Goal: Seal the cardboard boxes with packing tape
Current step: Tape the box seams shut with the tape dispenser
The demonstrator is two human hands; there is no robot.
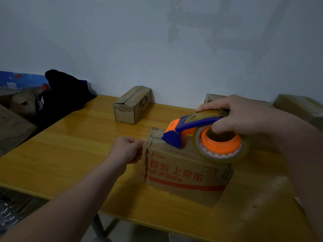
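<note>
One printed box [185, 173] mid-seal: right hand [244, 116] grip round tape dispenser [192, 124] atop its left end; left hand [125, 149] curled beside, hold unclear. Small box [132, 104] behind apparently untaped.

A tape dispenser [201, 135] rests on the near box [185, 173]; another box [132, 105] lies behind, left.

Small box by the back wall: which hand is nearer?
Left. The left hand is at the printed box's left end, just in front of the small box; the right hand grips the tape dispenser farther off to its right.
</note>
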